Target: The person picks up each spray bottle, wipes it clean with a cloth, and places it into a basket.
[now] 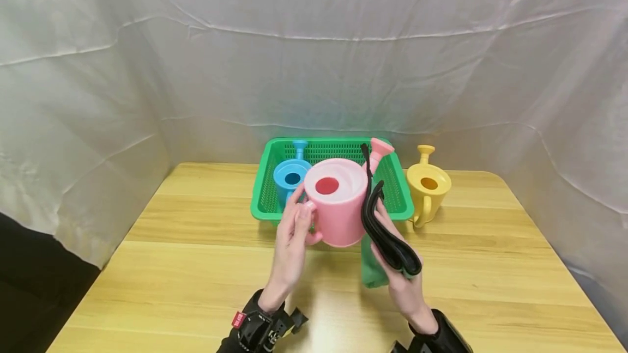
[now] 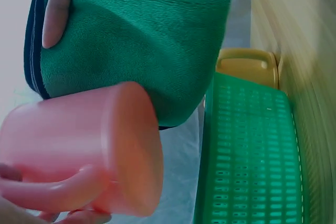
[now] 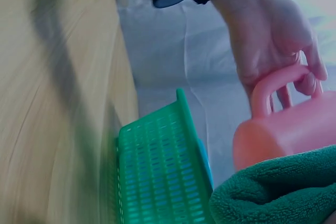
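Note:
My left hand (image 1: pixel 289 241) grips a pink watering can (image 1: pixel 339 222) by its handle, holding it up over the table in front of the basket. The can is upright, its spout pointing away to the right. On the can's other side, my right hand (image 1: pixel 401 282) holds a folded green towel (image 2: pixel 126 40) with black edging. In the left wrist view the towel lies along the can's side, with a thumb pressed on its fold. The right wrist view shows the left fingers (image 3: pixel 312 59) curled through the pink handle.
Behind the hands stands a green plastic basket (image 1: pixel 259 195) with a blue watering can (image 1: pixel 280 177) inside. A yellow watering can (image 1: pixel 434 200) stands on the wooden table (image 1: pixel 196 266) just right of the basket. White sheeting (image 1: pixel 314 80) hangs behind and at both sides.

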{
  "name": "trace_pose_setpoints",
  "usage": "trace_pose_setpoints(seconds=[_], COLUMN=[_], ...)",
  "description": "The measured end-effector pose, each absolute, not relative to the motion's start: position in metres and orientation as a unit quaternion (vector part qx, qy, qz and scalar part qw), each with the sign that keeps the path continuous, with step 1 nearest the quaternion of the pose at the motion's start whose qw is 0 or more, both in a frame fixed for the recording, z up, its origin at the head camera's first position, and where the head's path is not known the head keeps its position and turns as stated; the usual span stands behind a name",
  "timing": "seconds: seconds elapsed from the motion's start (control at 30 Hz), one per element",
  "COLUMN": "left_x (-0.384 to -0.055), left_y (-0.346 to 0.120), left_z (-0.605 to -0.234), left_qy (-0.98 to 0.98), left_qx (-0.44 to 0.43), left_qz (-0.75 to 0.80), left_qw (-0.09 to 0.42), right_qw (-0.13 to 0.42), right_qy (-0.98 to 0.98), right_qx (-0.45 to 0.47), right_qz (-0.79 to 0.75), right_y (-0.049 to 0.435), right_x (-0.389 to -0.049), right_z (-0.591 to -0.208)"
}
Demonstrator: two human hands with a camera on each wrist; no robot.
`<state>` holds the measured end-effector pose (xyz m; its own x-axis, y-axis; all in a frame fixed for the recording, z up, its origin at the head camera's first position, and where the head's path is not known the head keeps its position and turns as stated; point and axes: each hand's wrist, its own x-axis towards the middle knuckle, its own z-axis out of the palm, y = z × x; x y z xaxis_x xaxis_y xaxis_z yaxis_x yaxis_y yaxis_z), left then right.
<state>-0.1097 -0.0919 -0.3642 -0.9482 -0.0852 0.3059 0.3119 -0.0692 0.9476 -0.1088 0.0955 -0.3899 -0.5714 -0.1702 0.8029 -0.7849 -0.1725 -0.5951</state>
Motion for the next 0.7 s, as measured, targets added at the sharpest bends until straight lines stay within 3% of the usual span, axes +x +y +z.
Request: trace_pose_setpoints(seconds=[0.13, 0.4, 0.7], left_x=[-0.1083, -0.1105, -0.1127], left_y=[-0.0911, -0.0923, -0.0981], left_z=[-0.3661, -0.3705, -0.3674], left_qy=[-0.701, -0.786, -0.79], left_qx=[-0.116, -0.136, -0.177], left_qz=[-0.691, -0.574, -0.571], left_qw=[0.134, 0.187, 0.136], right_qw=[0.242, 0.254, 0.257], right_qy=[-0.6, -0.592, -0.588], right_qx=[0.374, 0.338, 0.324], right_qz=[0.665, 0.686, 0.695], right_y=[0.0953, 0.0979, 0.1005], right_x=[-0.108, -0.1078, -0.1083], right_z=[-0.3865, -0.3825, -0.3818])
